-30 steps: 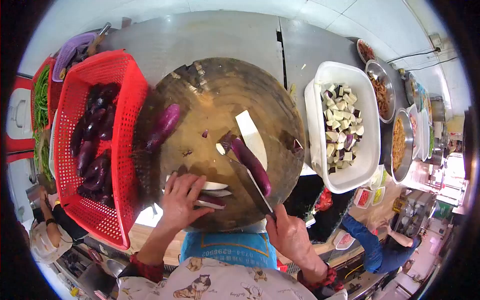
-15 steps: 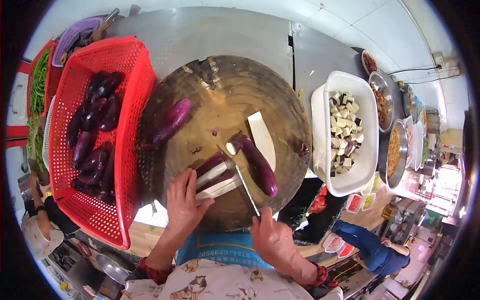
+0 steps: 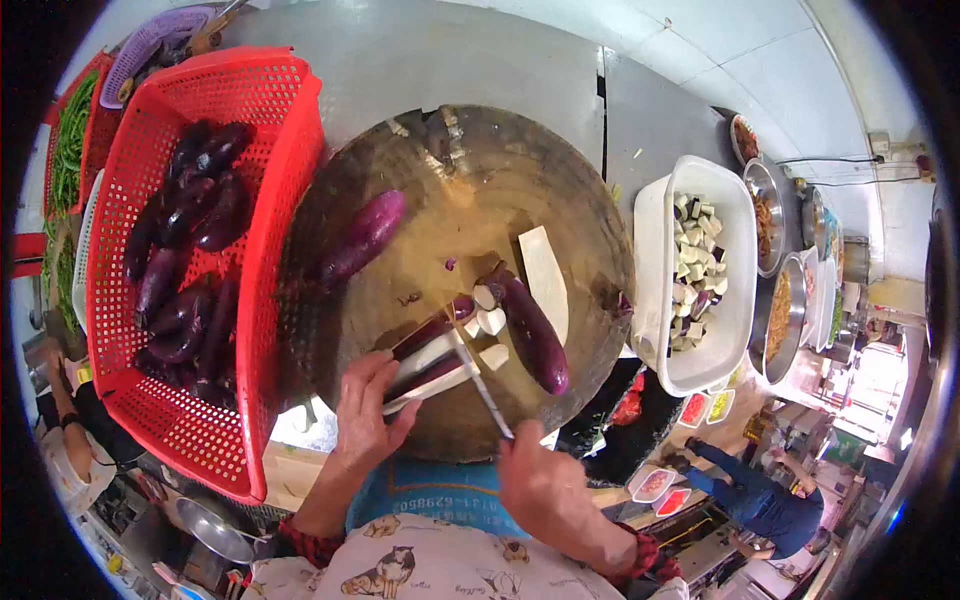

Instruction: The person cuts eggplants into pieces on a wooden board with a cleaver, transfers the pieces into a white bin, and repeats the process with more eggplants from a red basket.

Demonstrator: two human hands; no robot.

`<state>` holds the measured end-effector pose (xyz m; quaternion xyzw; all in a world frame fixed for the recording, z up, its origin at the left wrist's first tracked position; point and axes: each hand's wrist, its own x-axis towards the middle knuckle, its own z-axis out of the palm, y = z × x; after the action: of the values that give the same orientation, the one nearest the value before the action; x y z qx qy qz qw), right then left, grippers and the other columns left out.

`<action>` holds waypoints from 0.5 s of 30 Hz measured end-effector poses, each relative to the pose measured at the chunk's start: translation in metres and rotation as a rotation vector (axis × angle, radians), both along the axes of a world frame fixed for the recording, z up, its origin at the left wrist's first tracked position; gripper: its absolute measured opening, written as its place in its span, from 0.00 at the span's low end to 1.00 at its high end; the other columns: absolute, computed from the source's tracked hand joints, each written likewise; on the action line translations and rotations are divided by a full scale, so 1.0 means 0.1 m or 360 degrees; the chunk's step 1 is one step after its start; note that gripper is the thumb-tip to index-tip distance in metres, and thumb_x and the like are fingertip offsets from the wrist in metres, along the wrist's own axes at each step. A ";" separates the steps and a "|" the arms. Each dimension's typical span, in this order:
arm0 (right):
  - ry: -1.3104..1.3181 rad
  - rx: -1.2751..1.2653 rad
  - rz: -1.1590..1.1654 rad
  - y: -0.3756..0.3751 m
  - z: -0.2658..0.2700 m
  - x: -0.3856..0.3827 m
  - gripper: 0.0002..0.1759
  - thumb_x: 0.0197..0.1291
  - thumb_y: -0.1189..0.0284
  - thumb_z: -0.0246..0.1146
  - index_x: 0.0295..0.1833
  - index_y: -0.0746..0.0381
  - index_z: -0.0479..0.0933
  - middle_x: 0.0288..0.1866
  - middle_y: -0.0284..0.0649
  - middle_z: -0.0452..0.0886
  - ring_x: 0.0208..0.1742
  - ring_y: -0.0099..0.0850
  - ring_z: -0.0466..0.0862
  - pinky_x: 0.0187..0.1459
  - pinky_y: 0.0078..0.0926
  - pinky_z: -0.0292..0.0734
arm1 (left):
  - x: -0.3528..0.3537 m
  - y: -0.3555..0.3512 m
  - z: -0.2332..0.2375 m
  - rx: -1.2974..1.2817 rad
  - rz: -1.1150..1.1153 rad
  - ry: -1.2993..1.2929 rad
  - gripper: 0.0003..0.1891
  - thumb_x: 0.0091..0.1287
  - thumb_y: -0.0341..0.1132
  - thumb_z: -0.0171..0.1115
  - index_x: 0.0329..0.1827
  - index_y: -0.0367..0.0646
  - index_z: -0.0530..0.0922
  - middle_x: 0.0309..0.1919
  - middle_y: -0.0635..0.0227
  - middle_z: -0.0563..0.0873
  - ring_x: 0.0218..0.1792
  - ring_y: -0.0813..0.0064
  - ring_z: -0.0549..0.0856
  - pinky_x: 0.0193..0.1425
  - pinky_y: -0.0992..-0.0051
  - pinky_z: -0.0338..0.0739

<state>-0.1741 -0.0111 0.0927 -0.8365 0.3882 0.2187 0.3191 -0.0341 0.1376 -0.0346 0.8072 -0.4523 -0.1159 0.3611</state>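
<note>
Two hands work over a round wooden chopping board, which lies on a steel tabletop. Single head view.

Left hand: grip clenched on a bundle of eggplant strips. The fingers curl over the near end and press it to the board. The strips lie side by side at the near-centre of the board, pointing up and right, with purple skin and white flesh both showing.

Right hand: grip closed round the handle of a knife. The blade stands edge-down across the far end of the strips, near the left fingertips. Contact between blade and board: cannot tell.

Beyond the blade lie a few cut chunks, loose and close together. Just right of them is an eggplant half, skin up. Against its far side lies a flat white slab, cut face up. One whole eggplant lies well apart on the left part of the board.

Left of the board: red basket, its rim at the board's edge, holding many dark eggplants. At far left, green beans.

Right of the board: white tub holding diced eggplant. Further right is a row of metal bowls; their contents are too small to identify.

Lower right, below tabletop level: another person in blue.
</note>
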 end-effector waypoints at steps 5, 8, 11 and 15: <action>-0.0174 -0.0245 0.0206 0.03 -0.46 -0.01 0.13 0.66 0.70 0.58 0.41 0.66 0.63 0.15 0.51 0.75 0.17 0.51 0.80 0.17 0.48 0.73 | 0.01 0.02 -0.03 0.0008 -0.0029 0.0118 0.31 0.48 0.29 0.75 0.57 0.38 0.73 0.58 0.53 0.76 0.58 0.48 0.76 0.63 0.54 0.71; -0.0118 -0.0115 0.0018 0.05 -0.12 0.00 0.12 0.66 0.71 0.58 0.41 0.67 0.63 0.15 0.51 0.75 0.17 0.50 0.81 0.16 0.47 0.73 | 0.02 0.00 0.08 -0.0084 0.0047 0.0138 0.29 0.48 0.27 0.74 0.56 0.38 0.73 0.57 0.53 0.77 0.58 0.49 0.76 0.62 0.55 0.71; -0.0110 -0.0079 0.0149 0.18 0.16 0.00 0.12 0.66 0.71 0.57 0.40 0.67 0.63 0.15 0.50 0.75 0.17 0.49 0.81 0.16 0.47 0.73 | 0.00 0.15 0.05 -0.0109 0.0082 0.0141 0.28 0.48 0.26 0.73 0.55 0.38 0.74 0.56 0.53 0.77 0.57 0.50 0.76 0.62 0.56 0.71; -0.0176 -0.0121 0.0158 0.26 -0.35 0.11 0.12 0.67 0.71 0.57 0.39 0.67 0.63 0.14 0.48 0.74 0.15 0.47 0.80 0.16 0.47 0.72 | 0.04 0.14 -0.01 -0.0105 0.0039 0.0154 0.27 0.46 0.24 0.72 0.53 0.38 0.75 0.55 0.53 0.77 0.57 0.50 0.76 0.62 0.56 0.71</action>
<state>-0.1636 0.0148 0.0572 -0.8771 0.3359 0.1727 0.2969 -0.0300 0.1516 -0.0358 0.7938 -0.4279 -0.1354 0.4105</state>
